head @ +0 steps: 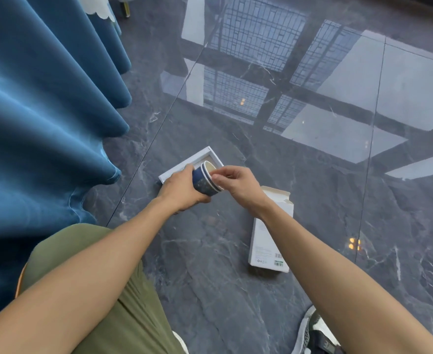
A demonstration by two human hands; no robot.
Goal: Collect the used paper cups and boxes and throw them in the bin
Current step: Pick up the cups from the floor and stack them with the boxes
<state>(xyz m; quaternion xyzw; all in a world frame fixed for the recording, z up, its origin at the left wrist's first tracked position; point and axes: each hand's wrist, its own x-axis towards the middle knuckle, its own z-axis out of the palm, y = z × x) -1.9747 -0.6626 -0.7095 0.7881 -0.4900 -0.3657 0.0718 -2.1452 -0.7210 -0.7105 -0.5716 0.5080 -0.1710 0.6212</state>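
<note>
Two or three dark blue paper cups (205, 181) are nested together, tilted with their mouths facing up and right. My left hand (182, 190) is wrapped around the stack from the left. My right hand (236, 182) pinches the rim of the outermost cup with thumb and fingers. Behind the hands a white open box (197, 157) lies flat on the floor, partly hidden by my left hand. A long white carton (271, 241) with an open flap lies on the floor under my right wrist. No bin is in view.
A blue curtain (44, 111) hangs along the left, its folds reaching the floor. The glossy dark marble floor (312, 123) reflects a window. My knee in olive trousers (108, 290) is at the bottom left, and a shoe (315, 335) at the bottom right.
</note>
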